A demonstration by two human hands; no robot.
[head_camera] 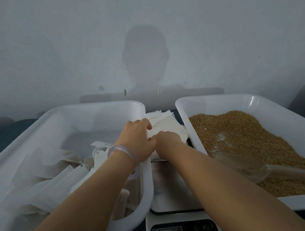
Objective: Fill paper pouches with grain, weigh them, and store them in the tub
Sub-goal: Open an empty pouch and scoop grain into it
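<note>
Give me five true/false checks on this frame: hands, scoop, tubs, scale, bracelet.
1. The left hand and right hand are both on the stack of empty pouches. True.
2. The scoop is held in the right hand. False: it lies untouched on the grain in the right tub.
3. The left tub holds filled pouches. True.
4. The scale stands inside the right tub. False: it stands between the two tubs, nearest the person.
5. The bracelet is on the right wrist. False: it is on the left wrist.
</note>
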